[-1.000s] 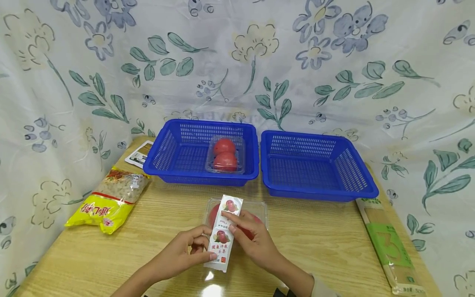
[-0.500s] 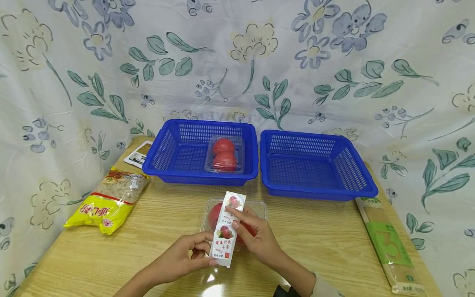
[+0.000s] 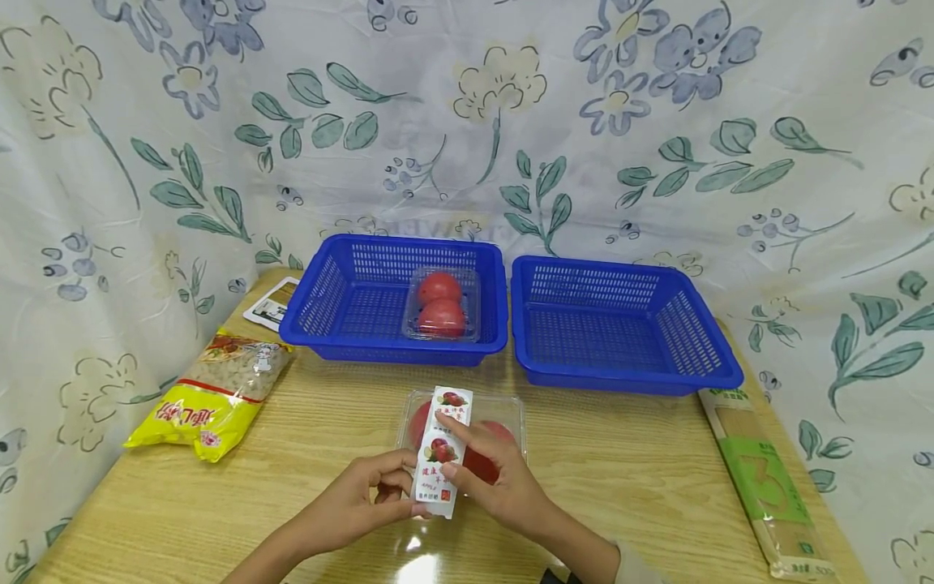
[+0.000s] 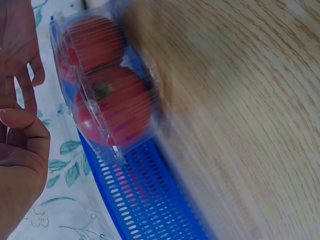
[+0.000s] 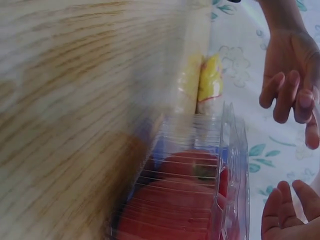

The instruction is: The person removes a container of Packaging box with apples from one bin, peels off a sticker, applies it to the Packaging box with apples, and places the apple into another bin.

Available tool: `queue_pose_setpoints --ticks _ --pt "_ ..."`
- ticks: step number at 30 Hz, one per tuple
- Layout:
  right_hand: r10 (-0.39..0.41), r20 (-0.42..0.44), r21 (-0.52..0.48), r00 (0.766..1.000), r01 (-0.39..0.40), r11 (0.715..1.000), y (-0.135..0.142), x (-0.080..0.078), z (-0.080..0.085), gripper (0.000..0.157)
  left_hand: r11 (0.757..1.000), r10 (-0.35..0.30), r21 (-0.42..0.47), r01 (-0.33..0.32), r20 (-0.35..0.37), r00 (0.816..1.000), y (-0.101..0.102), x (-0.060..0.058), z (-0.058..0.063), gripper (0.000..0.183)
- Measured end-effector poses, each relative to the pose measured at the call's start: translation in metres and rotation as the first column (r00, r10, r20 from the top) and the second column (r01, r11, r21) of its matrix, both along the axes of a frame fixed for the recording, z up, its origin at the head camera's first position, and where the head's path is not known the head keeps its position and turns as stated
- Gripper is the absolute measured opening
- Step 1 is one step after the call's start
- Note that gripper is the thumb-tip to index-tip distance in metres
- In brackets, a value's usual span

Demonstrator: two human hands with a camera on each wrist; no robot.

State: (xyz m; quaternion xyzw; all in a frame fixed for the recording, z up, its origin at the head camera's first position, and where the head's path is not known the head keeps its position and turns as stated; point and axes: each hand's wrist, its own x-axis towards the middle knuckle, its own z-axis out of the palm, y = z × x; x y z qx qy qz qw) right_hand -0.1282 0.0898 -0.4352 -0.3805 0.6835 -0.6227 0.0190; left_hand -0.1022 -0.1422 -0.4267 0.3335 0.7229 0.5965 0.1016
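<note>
A white strip of stickers (image 3: 434, 478) with red apple pictures and printed characters is held between the two hands. The left hand (image 3: 368, 496) pinches its lower end, thumb in front. The right hand (image 3: 507, 485) has its index finger and thumb on the strip's upper part and middle. Just beyond and beneath the hands, a clear plastic clamshell box (image 3: 516, 418) of tomatoes (image 4: 114, 107) sits on the table, partly covered by strip and right hand. Both wrist views show the hands only at the frame edge, with the strip mostly out of sight.
Behind stand two blue baskets: the left basket (image 3: 343, 345) holds another clear box of tomatoes (image 3: 441, 318), beside the right basket (image 3: 620, 377). A yellow bag (image 3: 212, 397) and a flat packet (image 3: 272, 304) lie left; a long noodle pack (image 3: 766, 487) lies right.
The strip rose slightly, then its top came back down and a little left. The right index finger and thumb shifted lower along it. The left hand keeps its pinch.
</note>
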Motion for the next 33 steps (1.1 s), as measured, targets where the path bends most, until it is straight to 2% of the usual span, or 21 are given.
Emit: queue_pose_setpoints --ticks 6,10,13,15,17,20,23,33 --pt "0.062 -0.003 0.011 0.998 -0.062 0.998 -0.001 0.007 -0.004 0.060 0.999 0.040 -0.005 -0.040 -0.021 0.999 0.002 0.000 0.000 0.022" --pt "0.120 0.043 0.002 0.992 -0.120 0.993 -0.003 0.012 -0.007 0.061 0.998 0.066 -0.020 -0.067 -0.034 0.997 0.002 0.000 -0.001 0.021" --pt "0.091 -0.013 0.059 0.996 -0.090 0.994 -0.005 0.014 -0.008 0.063 0.997 0.072 -0.025 -0.073 -0.040 0.997 0.002 0.001 -0.001 0.019" --pt "0.053 -0.082 0.105 0.995 -0.044 0.993 -0.006 0.015 -0.010 0.066 0.997 0.074 -0.026 -0.075 -0.038 0.997 0.002 0.001 -0.002 0.020" --pt "0.025 -0.155 0.139 0.988 -0.003 0.990 -0.007 0.015 -0.011 0.068 0.997 0.075 -0.024 -0.076 -0.041 0.996 0.002 0.001 -0.002 0.020" --pt "-0.002 -0.214 0.159 0.977 0.037 0.987 -0.009 0.016 -0.013 0.068 0.997 0.074 -0.021 -0.074 -0.027 0.997 0.002 0.001 -0.002 0.020" --pt "-0.022 -0.242 0.156 0.970 0.061 0.986 -0.010 0.016 -0.014 0.067 0.998 0.066 -0.018 -0.066 -0.012 0.998 0.002 0.001 -0.002 0.018" --pt "-0.038 -0.253 0.162 0.967 0.081 0.983 -0.013 0.017 -0.018 0.064 0.999 0.049 -0.006 -0.049 0.005 0.999 0.002 0.000 -0.002 0.011"
